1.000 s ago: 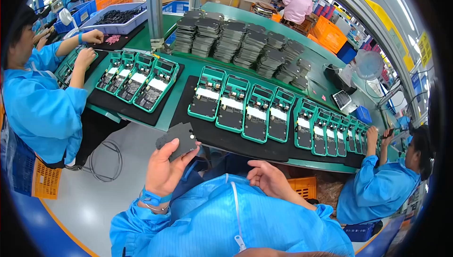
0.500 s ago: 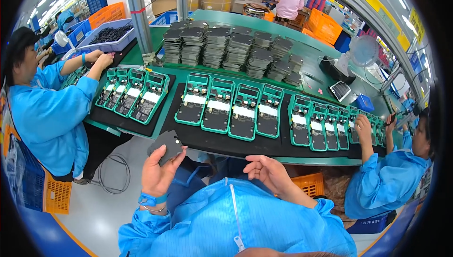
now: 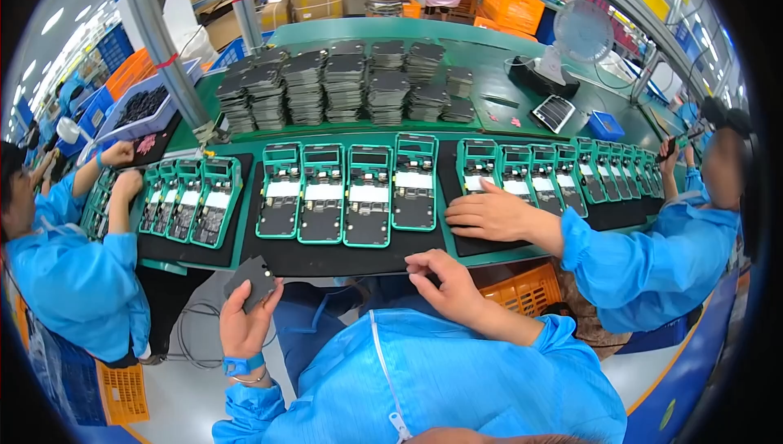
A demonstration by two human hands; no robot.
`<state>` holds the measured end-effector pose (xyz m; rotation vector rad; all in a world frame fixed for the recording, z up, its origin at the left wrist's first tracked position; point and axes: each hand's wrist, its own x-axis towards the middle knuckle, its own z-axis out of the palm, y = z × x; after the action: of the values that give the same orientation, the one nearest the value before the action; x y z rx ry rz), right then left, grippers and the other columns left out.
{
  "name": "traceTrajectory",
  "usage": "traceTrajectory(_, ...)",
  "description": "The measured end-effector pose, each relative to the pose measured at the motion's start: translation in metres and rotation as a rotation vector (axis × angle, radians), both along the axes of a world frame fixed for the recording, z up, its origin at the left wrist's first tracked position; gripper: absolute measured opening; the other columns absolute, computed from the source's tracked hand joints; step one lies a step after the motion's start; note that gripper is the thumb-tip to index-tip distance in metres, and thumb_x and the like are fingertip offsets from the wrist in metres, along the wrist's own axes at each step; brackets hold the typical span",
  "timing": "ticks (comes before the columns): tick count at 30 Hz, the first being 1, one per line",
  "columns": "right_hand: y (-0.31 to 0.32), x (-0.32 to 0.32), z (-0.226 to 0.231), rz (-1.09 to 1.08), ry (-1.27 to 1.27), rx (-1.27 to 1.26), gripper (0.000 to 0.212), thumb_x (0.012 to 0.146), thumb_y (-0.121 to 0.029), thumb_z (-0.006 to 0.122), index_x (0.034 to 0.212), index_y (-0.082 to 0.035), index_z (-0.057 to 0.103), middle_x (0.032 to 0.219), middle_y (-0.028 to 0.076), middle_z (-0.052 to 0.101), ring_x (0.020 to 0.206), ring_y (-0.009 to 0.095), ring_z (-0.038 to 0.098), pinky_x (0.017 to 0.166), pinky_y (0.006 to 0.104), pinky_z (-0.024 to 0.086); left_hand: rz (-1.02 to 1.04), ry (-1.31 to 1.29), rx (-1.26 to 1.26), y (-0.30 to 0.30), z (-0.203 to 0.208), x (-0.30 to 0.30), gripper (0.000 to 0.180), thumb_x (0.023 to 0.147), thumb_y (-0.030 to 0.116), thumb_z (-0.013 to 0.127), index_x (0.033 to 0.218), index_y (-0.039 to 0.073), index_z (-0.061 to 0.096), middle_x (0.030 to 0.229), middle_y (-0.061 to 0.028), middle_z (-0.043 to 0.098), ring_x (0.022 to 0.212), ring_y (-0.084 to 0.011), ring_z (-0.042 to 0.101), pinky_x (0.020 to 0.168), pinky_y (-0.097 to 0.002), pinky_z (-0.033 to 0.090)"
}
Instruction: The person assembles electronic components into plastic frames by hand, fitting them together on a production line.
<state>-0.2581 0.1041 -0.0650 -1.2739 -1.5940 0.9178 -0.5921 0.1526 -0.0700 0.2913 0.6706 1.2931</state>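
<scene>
My left hand (image 3: 246,313) grips a thin dark grey plate (image 3: 252,280), perhaps a small stack, with a rounded outline and a small light spot near one corner. It is held in front of the table's near edge. My right hand (image 3: 449,282) hovers by that edge, fingers loosely bent and apart, with nothing seen in them. Beyond my hands, several green-framed device housings (image 3: 367,199) lie in a row on a black mat (image 3: 326,259). Each shows circuit parts, a white strip and a dark lower panel. The rightmost housing of this group sits a little farther back.
Tall stacks of dark plates (image 3: 342,85) stand behind the housings. At right, a co-worker's hand (image 3: 499,214) reaches over more housings (image 3: 515,171); another co-worker (image 3: 90,256) works at left. Also there are a metal post (image 3: 167,53), a fan (image 3: 581,32) and a blue tray (image 3: 605,125).
The view has swung right. The co-worker at right now stretches an arm over the housings nearest me. The rightmost housing of my group now sits farther back. My left hand still holds the plate.
</scene>
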Motion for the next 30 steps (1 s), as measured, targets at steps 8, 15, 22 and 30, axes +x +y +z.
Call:
traceTrajectory(8,0.008,0.001,-0.013,-0.137,-0.627,0.299,0.041,0.072,-0.019,0.074,0.107,-0.006,0.057,0.116,0.014,0.049,0.110,0.033,0.044,0.094,0.0434,0.036,0.014,0.072,-0.002,0.002,0.003,0.005,0.042,0.087,0.008,0.056,0.123,-0.008,0.042,0.115,-0.0234,0.052,0.110,-0.0407,0.051,0.099,-0.0504,0.042)
traceTrajectory(15,0.016,0.014,-0.022,-0.240,-0.756,0.375,0.049,0.070,-0.023,0.075,0.111,-0.004,0.056,0.116,0.012,0.049,0.112,0.033,0.045,0.091,0.0433,0.040,0.021,0.088,-0.004,0.001,0.005,0.007,0.042,0.087,0.007,0.056,0.124,-0.007,0.041,0.117,-0.0236,0.051,0.111,-0.0415,0.050,0.100,-0.0507,0.041)
traceTrajectory(22,0.020,0.033,-0.026,-0.138,-0.829,0.532,0.042,0.071,-0.026,0.071,0.107,-0.008,0.059,0.107,0.007,0.055,0.101,0.027,0.050,0.084,0.0386,0.045,0.010,0.023,-0.012,-0.001,0.010,0.011,0.043,0.086,0.004,0.056,0.125,-0.006,0.041,0.120,-0.0233,0.050,0.113,-0.0425,0.049,0.101,-0.0505,0.041)
traceTrajectory(30,0.023,0.081,-0.032,-0.194,-0.826,0.738,0.023,0.074,-0.024,0.068,0.088,-0.007,0.060,0.087,0.004,0.059,0.079,0.021,0.056,0.069,0.0331,0.048,-0.117,0.040,0.009,-0.008,0.010,0.042,0.042,0.088,0.005,0.053,0.126,-0.006,0.041,0.120,-0.0226,0.052,0.115,-0.0430,0.049,0.100,-0.0505,0.042)
